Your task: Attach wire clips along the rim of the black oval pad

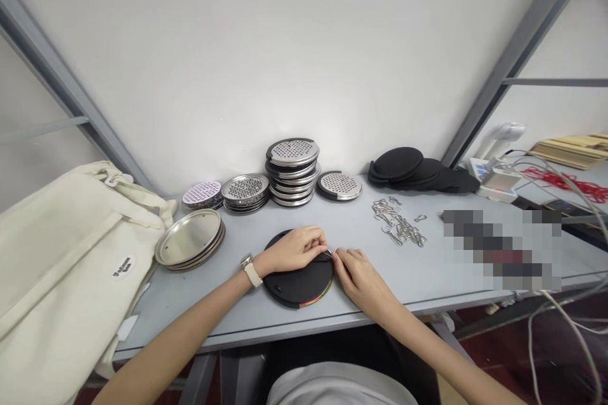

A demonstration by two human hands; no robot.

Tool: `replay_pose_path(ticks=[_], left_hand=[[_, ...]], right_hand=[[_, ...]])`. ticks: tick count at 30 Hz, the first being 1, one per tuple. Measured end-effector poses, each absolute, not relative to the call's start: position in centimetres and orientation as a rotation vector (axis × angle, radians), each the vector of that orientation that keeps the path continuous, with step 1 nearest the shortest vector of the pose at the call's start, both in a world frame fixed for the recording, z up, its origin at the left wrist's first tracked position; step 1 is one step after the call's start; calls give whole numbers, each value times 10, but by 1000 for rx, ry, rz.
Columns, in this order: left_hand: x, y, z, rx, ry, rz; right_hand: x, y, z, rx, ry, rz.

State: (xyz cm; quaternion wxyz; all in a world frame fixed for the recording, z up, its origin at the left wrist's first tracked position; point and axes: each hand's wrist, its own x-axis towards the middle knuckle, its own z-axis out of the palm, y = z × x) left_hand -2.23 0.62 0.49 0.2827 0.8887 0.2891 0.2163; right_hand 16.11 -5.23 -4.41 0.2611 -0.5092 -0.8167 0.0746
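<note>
A round black disc (299, 285) lies flat before me, its lower right edge showing a thin red, yellow and green rim. Over its upper part rests my left hand (300, 248), fingers closed in a pinch on a small silver metal clip (329, 254) at the disc's right edge. My right hand (360, 275) meets it from the right, thumb and index finger closed on the clip's other end. Fingers hide most of the clip, so I cannot tell whether it passes through the disc.
Loose metal clips (401, 228) lie right. Behind stand stacked perforated metal discs (293, 171), a grater stack (246, 190), a single perforated disc (339, 185) and black covers (398, 163). Left are plain metal discs (190, 239) and a cream bag (80, 253). Cables (565, 323) hang right.
</note>
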Motion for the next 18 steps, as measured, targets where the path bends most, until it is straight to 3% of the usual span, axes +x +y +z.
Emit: replay_pose_path(ticks=[18], left_hand=[[-22,7,5,2366,768,627]], right_hand=[[165,-53,-41,-1330,-2199,320]])
